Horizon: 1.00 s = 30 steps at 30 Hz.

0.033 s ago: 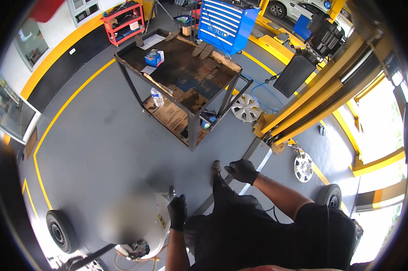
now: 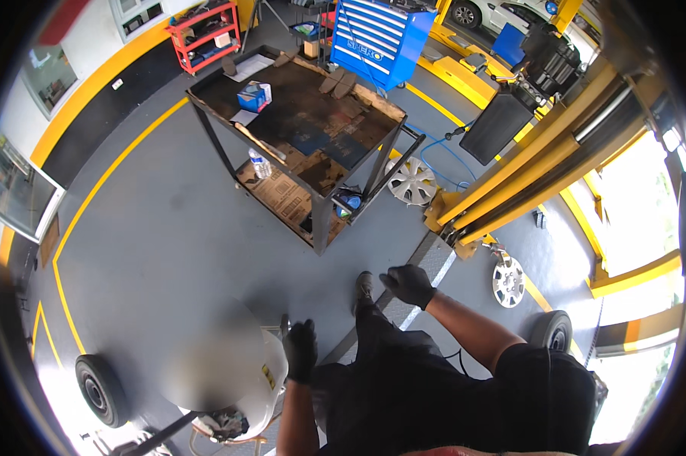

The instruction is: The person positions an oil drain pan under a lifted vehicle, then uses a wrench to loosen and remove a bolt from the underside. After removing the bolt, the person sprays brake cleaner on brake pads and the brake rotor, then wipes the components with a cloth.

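Observation:
My right hand (image 2: 408, 286), in a black glove, is closed in a loose fist above the edge of a grey metal ramp (image 2: 434, 258). Nothing shows in its fingers. Lower and to the left, my left hand (image 2: 300, 351), gloved too, has its fingers curled in and shows no object. Beside it is a pale rounded piece of equipment (image 2: 276, 361) with a yellow label, partly smeared by a blur. A small metal handle (image 2: 285, 324) sticks up next to the left fingers. My shoe (image 2: 364, 285) is near the right hand.
Ahead stands a dark work cart (image 2: 322, 220) with a blue box (image 2: 254, 96) on top and a water bottle (image 2: 260, 163) below. Behind it is a blue tool chest (image 2: 373, 45). A yellow lift post (image 2: 525, 167), wheel covers (image 2: 508, 281) and a wheel (image 2: 100, 389) stand around.
The view has shifted slightly, so the cart sits a little further left. My left hand has moved slightly, its fingers looking a bit looser. My right hand stays closed in nearly the same place.

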Available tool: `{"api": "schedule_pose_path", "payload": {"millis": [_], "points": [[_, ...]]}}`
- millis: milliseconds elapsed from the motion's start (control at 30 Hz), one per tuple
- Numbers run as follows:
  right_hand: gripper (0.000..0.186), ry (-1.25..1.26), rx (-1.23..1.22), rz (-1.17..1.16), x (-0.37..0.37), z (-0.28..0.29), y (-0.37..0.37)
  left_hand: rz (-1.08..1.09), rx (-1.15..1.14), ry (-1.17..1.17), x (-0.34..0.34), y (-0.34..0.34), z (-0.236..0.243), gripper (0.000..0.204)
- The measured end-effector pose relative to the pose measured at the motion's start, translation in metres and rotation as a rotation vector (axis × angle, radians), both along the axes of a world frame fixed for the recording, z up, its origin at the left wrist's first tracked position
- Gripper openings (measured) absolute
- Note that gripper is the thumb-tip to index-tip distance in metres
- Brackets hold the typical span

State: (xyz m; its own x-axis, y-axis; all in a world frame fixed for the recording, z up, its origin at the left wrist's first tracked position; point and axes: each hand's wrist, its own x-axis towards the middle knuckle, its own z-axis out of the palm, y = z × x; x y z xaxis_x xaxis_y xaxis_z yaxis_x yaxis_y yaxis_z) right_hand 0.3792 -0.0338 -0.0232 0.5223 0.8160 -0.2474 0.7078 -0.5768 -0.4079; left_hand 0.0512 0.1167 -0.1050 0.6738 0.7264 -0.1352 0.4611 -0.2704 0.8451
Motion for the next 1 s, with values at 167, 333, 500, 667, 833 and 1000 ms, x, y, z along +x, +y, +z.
{"api": "schedule_pose_path", "payload": {"millis": [167,333,500,667,833,1000], "points": [[0.056,-0.276,0.583,-0.136,0.216,-0.044,0.062,0.140,0.386,-0.329,0.274,0.048,0.051,0.034],[0.067,-0.450,0.638,-0.359,0.442,-0.066,0.152,-0.087,0.549,0.260,0.438,0.095,0.056,0.042],[0.064,-0.136,0.596,-0.509,0.490,-0.124,0.188,-0.129,0.617,0.247,0.450,0.102,0.029,0.029],[0.042,-0.173,0.613,-0.250,0.511,-0.118,0.168,-0.081,0.703,0.228,0.454,0.105,-0.001,0.032],[0.033,0.194,0.293,-0.118,0.538,-0.079,0.170,-0.085,0.747,0.520,0.457,0.112,-0.005,0.039],[0.034,0.199,0.060,0.213,0.565,-0.093,0.177,-0.235,0.671,0.840,0.429,0.119,-0.021,0.031]]}}
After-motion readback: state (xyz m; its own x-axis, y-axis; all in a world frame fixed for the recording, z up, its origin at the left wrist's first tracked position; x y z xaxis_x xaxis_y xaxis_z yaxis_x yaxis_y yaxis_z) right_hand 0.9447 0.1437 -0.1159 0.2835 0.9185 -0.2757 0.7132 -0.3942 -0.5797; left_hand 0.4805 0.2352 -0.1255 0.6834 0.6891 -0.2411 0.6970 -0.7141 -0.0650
